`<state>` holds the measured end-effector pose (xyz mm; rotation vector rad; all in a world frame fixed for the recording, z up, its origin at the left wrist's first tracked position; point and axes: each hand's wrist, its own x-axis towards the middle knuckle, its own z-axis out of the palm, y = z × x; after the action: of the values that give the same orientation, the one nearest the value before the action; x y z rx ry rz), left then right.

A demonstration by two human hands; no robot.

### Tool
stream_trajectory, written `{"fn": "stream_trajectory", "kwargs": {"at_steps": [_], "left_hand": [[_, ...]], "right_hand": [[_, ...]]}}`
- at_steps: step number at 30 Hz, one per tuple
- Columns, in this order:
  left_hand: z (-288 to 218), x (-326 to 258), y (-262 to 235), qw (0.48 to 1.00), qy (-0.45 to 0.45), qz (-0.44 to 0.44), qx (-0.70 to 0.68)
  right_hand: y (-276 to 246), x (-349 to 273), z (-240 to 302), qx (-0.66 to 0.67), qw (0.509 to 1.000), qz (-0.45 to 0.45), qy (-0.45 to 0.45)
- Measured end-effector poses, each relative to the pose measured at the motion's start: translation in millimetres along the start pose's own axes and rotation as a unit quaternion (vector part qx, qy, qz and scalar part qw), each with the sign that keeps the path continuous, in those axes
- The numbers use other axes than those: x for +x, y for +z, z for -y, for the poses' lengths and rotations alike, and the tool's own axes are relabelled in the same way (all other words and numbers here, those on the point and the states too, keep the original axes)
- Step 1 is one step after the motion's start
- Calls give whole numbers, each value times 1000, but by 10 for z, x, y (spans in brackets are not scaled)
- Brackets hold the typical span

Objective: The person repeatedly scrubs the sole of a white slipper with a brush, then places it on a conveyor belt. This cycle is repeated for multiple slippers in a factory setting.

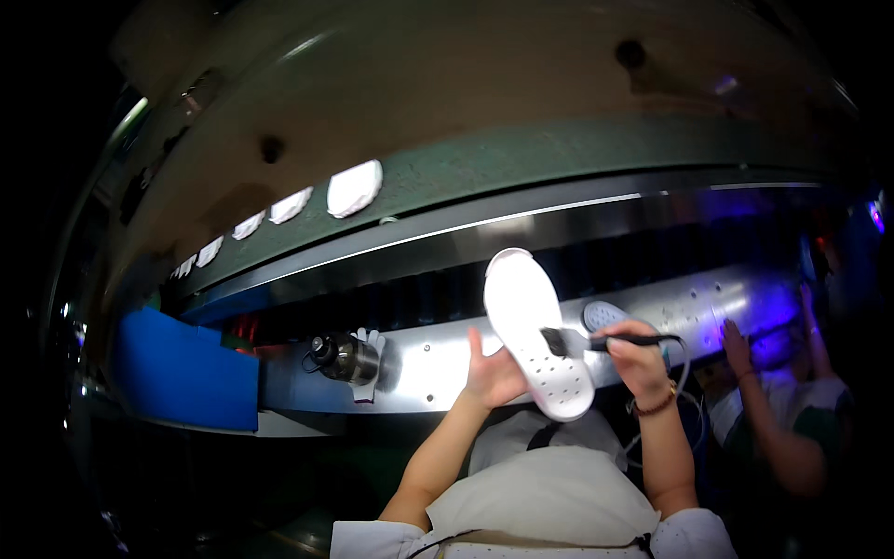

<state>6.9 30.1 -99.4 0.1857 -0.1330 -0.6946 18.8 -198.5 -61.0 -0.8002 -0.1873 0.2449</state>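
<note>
My left hand (494,374) supports a white shoe sole (526,298) from its left side, thumb raised and other fingers partly hidden behind it. The sole is tilted up, with rows of small holes in its near half. In my right hand (638,359) is a brush (582,343) with a dark head and a black handle; a pale tube or cord trails from the handle's end. The brush's bristles lie on or just over the sole's middle; I cannot tell if they press on it. A greyish perforated sole (603,315) rests behind my right hand.
A metal ledge (410,373) runs across in front of me. On its left stand a dark bottle (354,361) and a white glove (366,389). A blue panel (191,373) is far left. Beyond, a green belt (447,172) carries several white pieces (354,189). A co-worker's arm (764,410) is at right.
</note>
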Motion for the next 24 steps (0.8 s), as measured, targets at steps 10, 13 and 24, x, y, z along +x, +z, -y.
{"fn": "stream_trajectory", "kwargs": {"at_steps": [10, 13, 24], "left_hand": [[353, 232, 144, 998, -11, -15, 63], [373, 289, 169, 994, 14, -18, 107], [243, 461, 253, 954, 146, -204, 166]], "right_hand": [[27, 69, -105, 35, 990, -133, 26], [42, 99, -39, -13, 991, -133, 5], [547, 78, -23, -570, 779, 53, -256]]}}
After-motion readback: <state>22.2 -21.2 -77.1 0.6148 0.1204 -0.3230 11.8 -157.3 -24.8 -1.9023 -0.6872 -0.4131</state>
